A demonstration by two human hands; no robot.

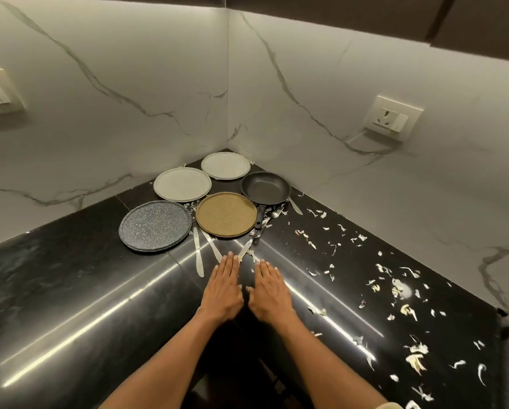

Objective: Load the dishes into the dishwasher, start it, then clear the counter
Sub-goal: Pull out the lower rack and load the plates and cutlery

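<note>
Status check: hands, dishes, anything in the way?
Left hand and right hand flat, open, empty. Four plates, frying pan, cutlery unloaded. Vegetable scraps litter counter.

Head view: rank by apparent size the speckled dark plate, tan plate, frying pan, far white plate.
1. speckled dark plate
2. tan plate
3. frying pan bowl and far white plate: alike; not ranked.
Nearer items look bigger, so true sizes are unsure.

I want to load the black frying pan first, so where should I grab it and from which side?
Take the black frying pan by its handle, coming from the near side. The handle points toward you, next to the gold plate, while the bowl sits back toward the wall corner. The right hand lies nearer to it. Forks lie right beside the handle, so wrap from above.
</note>
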